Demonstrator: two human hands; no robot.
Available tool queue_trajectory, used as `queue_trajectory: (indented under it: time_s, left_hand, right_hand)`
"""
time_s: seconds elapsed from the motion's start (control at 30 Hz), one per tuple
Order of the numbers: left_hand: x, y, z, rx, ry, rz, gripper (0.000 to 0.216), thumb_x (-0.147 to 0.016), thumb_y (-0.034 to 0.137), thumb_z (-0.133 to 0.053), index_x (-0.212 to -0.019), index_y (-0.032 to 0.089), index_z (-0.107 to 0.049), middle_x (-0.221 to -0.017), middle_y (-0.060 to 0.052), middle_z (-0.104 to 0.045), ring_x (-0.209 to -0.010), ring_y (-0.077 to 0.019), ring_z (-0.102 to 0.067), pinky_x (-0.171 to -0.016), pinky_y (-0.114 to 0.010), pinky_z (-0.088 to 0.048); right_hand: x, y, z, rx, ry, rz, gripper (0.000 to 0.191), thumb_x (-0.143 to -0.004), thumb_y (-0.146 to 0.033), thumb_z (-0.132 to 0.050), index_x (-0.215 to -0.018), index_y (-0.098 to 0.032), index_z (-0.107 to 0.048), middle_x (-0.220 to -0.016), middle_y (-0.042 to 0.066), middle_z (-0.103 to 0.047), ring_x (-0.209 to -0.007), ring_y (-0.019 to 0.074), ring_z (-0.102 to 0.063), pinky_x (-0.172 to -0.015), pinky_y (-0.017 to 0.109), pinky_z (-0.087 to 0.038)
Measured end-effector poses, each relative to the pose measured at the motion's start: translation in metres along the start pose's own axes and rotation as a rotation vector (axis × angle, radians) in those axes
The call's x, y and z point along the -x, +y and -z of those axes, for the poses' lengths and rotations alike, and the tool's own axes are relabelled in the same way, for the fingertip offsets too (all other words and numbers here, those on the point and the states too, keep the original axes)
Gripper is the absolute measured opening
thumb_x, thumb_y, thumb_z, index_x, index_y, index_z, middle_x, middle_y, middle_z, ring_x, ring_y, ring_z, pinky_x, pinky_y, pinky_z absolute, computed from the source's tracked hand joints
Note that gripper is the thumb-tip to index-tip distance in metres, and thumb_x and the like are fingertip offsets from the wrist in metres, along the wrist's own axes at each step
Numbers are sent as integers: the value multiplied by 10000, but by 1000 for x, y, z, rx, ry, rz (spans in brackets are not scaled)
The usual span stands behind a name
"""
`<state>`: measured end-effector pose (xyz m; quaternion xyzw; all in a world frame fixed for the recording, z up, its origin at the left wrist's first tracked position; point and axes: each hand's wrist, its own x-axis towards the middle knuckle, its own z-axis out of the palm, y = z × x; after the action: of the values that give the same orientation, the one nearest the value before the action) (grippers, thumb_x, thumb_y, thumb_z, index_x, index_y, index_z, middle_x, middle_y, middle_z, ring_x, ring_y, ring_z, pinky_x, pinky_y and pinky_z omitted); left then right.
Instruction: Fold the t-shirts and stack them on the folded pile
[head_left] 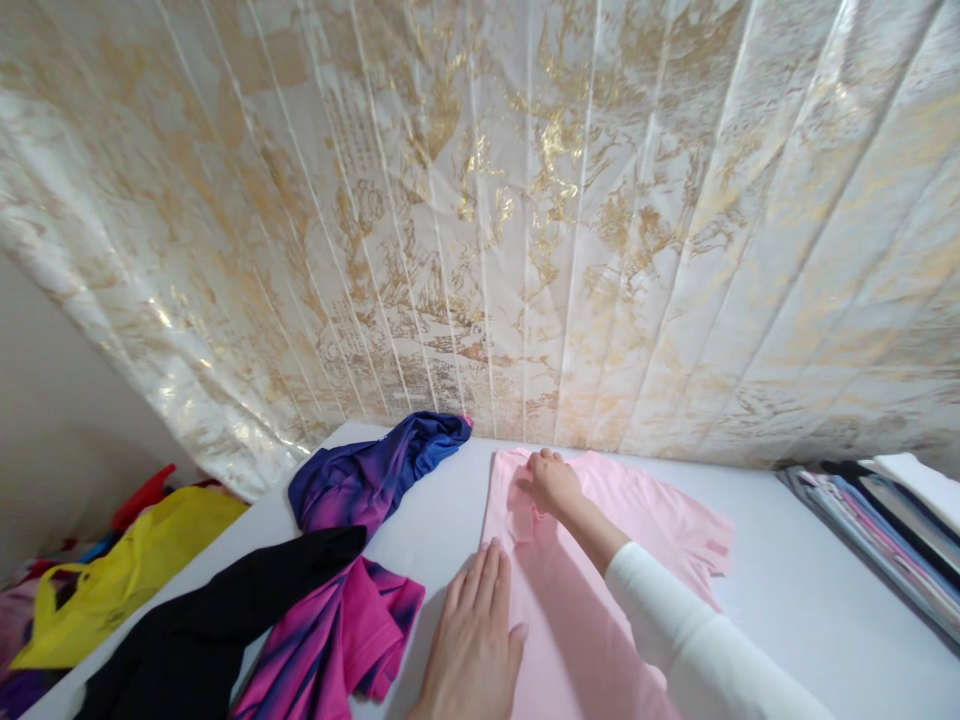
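Note:
A pink T-shirt (570, 610) lies on the white table, its left part folded over and one short sleeve spread out to the right. My right hand (553, 482), in a white sleeve, is closed with curled fingers on the shirt near its far end. The fabric under those fingertips is partly hidden. My left hand (476, 630) rests flat, fingers stretched out, along the shirt's left edge.
Left of the shirt lie a blue, purple and pink garment (367, 470) and a black garment (217, 610). A folded clothes stack (885, 530) stands at right. Beyond the left edge is a yellow garment (142, 560). A gold-patterned curtain (480, 220) hangs behind the table (795, 600).

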<state>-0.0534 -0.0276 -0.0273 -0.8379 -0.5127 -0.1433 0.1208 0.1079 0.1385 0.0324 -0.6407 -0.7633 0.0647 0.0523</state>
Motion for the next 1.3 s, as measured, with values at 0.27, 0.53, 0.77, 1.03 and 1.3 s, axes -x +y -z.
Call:
queue_trajectory:
  time_s: [0.27, 0.53, 0.77, 1.03, 1.3]
  left_hand:
    - [-23, 19, -24, 77, 8, 156, 682, -895, 422, -513, -1432, 31, -360, -1475, -246, -371, -1370, -376, -344, -1037, -520, -382]
    - [-78, 16, -5, 230, -13, 260, 430, -804, 32, -458, -1226, 70, -533, -1215, -174, -589, -1170, -301, -528, -998, -440, -433]
    - [-91, 17, -16, 298, 49, 307, 368, -853, -37, -367, -1148, 119, -520, -1076, -109, -594, -1030, -240, -559, -925, -392, -470]
    - [-90, 9, -17, 396, 99, 341, 315, -892, -34, -326, -1000, 137, -567, -972, -96, -620, -950, -227, -582, -863, -370, -480]
    - [-87, 4, -7, 580, 131, 318, 275, -925, 67, -376, -967, 191, -618, -980, -43, -686, -864, -187, -630, -801, -322, -495]
  right_hand:
    - [-14, 1, -5, -60, -48, -28, 341, -927, -352, -582, -1218, -174, -559, -1220, 81, -588, -1023, 215, -610, -857, 430, -527]
    - [-25, 5, 9, -165, -207, -38, 318, -932, -351, -575, -1204, -185, -570, -1215, 77, -592, -1011, 206, -614, -852, 415, -530]
    - [-30, 18, 9, -249, -253, -32, 321, -930, -354, -577, -1201, -182, -572, -1211, 74, -594, -1009, 209, -614, -848, 414, -531]
    - [-27, 23, 4, -271, -132, -27, 337, -931, -353, -577, -1218, -178, -559, -1209, 78, -593, -1002, 207, -617, -841, 417, -534]
    - [-20, 23, -10, -145, -27, 88, 319, -932, -350, -575, -1204, -184, -569, -1211, 76, -594, -1008, 205, -615, -850, 415, -531]
